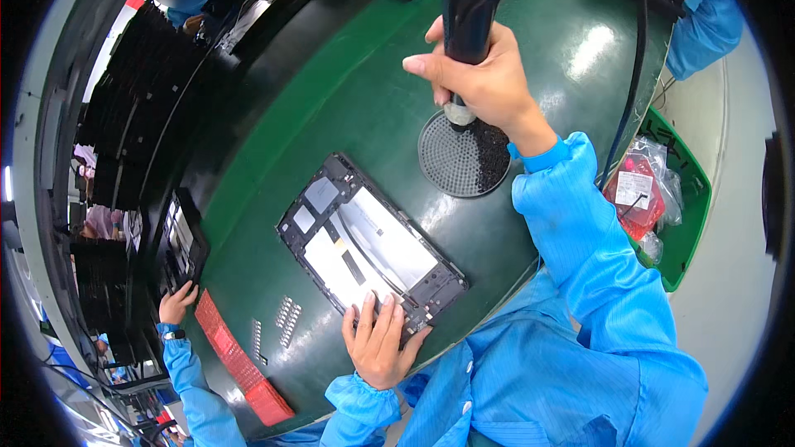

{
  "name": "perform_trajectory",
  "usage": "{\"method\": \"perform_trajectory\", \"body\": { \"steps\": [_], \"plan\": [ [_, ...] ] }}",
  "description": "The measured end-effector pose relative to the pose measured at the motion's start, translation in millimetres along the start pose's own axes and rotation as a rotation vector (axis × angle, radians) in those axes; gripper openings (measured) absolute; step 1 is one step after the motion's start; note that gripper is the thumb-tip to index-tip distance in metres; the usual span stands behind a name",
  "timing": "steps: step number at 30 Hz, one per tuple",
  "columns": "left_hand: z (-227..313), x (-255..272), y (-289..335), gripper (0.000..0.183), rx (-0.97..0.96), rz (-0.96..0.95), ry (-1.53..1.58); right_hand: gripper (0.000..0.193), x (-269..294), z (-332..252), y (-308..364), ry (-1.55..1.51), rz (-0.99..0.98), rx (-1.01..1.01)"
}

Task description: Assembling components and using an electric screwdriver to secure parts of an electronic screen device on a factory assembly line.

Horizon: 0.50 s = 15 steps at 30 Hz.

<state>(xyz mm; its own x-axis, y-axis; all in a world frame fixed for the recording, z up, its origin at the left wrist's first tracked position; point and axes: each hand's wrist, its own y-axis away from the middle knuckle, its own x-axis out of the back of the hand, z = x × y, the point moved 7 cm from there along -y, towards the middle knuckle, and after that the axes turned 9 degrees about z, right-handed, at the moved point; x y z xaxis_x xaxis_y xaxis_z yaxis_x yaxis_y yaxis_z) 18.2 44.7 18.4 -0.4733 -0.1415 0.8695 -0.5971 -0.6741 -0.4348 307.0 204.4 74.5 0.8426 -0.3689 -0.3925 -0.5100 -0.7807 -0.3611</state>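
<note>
presently, the right hand [493, 83] is wrapped around a black electric screwdriver [474, 12], its nose pointed down over a round perforated dish [443, 164]; contact with the dish floor cannot be told. small dark pieces [495, 159], probably screws, are heaped along the dish's right side. the tablet chassis [381, 232] lies on the green bench [331, 116], lower left of the dish, inner side up and set obliquely. the left hand [381, 348] rests over its near edge, fingers extended and slightly spread, steadying rather than clutching it. two groups of small metal parts [288, 320] lie left of the chassis, beside a red bubble-wrap strip [228, 348]. judgement: step in hand is screw pick-up; whether the bit carries one is hidden. next move calls for a straight lift, then careful alignment over a chassis hole.
</note>
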Motion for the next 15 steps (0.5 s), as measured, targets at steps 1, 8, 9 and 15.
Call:
{"method": "perform_trajectory", "body": {
  "steps": [1,8,9,15],
  "plan": [
    [1.0,-0.4,-1.0,0.058,0.0,-0.001,0.011,0.031,1.0,-0.9,-0.4,0.0,0.006,0.001],
    [1.0,-3.9,2.5,0.059,-0.002,-0.003,0.084,0.031,-2.1,-0.1,5.6,0.072,-0.022,-0.038],
    [1.2,-3.7,2.1,0.059,-0.007,-0.004,0.1,0.031,-2.7,-0.3,5.7,0.076,-0.025,-0.026],
    [3.6,-7.8,-8.9,0.056,-0.032,0.006,0.127,0.03,-7.1,3.7,6.7,0.079,-0.025,-0.024]
  ]
}}
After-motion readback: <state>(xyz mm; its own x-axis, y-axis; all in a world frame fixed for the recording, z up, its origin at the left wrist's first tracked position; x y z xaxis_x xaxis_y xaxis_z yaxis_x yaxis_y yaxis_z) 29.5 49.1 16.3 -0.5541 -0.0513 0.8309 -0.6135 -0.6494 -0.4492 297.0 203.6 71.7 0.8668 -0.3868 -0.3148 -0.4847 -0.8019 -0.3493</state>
